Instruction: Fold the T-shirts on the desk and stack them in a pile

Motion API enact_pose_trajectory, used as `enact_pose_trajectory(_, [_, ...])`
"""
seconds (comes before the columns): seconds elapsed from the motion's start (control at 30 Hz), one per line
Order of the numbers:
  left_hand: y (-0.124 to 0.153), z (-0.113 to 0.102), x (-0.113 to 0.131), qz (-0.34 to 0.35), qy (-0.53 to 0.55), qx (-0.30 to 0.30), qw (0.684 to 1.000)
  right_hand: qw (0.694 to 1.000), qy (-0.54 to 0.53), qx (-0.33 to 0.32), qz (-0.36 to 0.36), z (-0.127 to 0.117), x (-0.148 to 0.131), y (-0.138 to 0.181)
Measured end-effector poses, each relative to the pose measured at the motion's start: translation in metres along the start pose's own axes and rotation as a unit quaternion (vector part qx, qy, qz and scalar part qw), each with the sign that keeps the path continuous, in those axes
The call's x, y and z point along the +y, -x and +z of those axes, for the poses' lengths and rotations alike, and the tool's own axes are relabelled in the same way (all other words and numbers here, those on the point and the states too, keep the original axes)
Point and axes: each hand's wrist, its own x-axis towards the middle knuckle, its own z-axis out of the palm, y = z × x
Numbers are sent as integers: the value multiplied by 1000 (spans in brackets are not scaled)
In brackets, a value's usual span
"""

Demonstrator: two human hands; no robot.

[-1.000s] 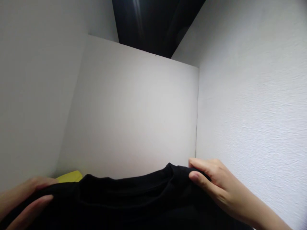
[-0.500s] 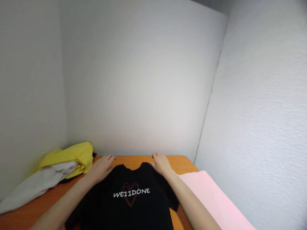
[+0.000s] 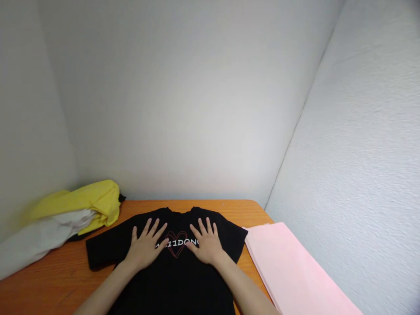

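Fingers (image 3: 153, 228) of the left hand (image 3: 144, 250) and right hand (image 3: 205, 247) press spread and flat on the black T-shirt (image 3: 177, 284), either side of its heart print (image 3: 177, 246); it lies on the table (image 3: 256, 210), collar farthest from the person, long axis running away.

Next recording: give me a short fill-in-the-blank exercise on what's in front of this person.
1. The left hand and right hand lie flat on a ____ shirt.
2. The folded cloth to the right of the shirt is ____.
3. The yellow cloth sits at the far ____ corner of the table.
Missing words: black; pink; left.
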Motion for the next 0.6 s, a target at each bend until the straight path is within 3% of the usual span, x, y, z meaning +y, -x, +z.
enact_pose_trajectory(0.37, [4, 0, 3, -11, -16, 12, 1000, 1000, 3, 24, -4, 0, -1, 1])
enact_pose_trajectory(0.6, [33, -4, 9, -14, -22, 9, 1000, 999, -8, 27, -20, -4, -7, 28])
